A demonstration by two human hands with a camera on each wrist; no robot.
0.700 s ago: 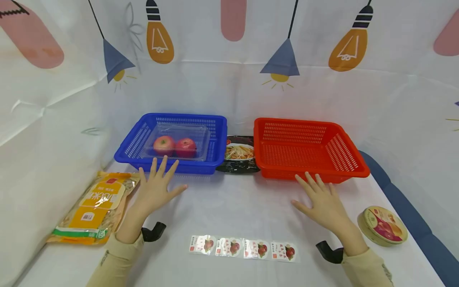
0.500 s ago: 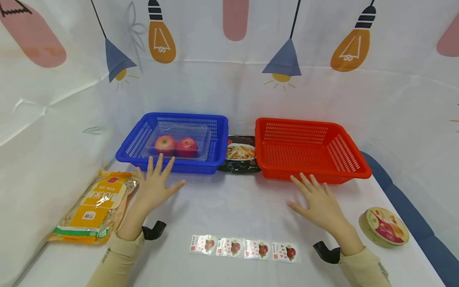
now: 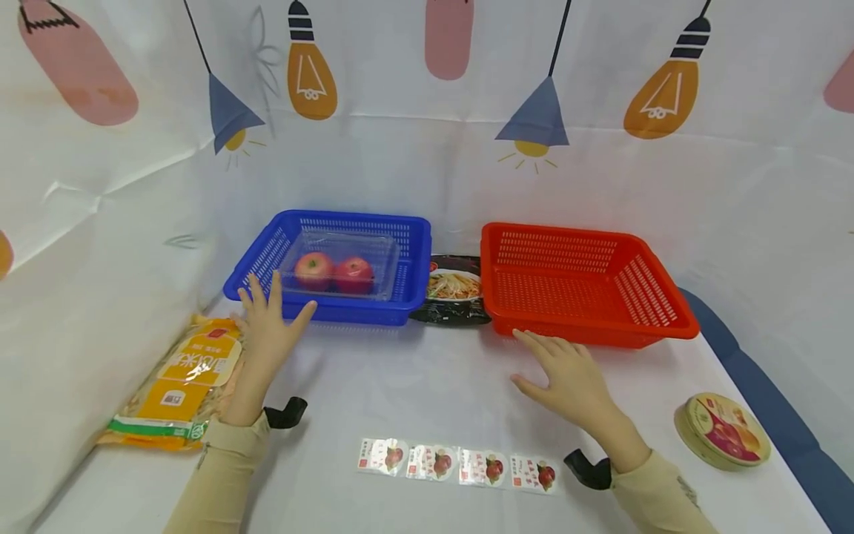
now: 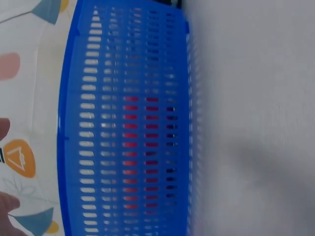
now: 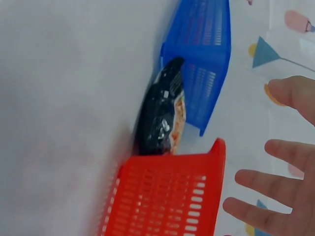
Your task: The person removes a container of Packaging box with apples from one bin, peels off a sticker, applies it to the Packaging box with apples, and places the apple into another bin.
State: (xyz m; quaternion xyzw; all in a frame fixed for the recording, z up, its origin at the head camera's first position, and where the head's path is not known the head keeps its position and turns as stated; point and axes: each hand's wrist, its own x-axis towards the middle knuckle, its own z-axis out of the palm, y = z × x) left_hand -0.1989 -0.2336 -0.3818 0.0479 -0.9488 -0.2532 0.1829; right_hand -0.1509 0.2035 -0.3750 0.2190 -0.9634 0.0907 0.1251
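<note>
No legible text. Yellow bag (image 3: 175, 389) by left hand (image 3: 267, 335) has Chinese label, too blurred; sticker strip (image 3: 457, 466) and tin (image 3: 723, 431) near right hand (image 3: 563, 374), print unreadable.

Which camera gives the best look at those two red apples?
The head view: both apples sit in a clear box inside the blue basket. The left wrist view shows only red through the basket wall; the right wrist view shows none.

White table (image 3: 414, 386); baskets (image 3: 333, 267), packets (image 3: 176, 382), perhaps stickers (image 3: 460, 466).
</note>
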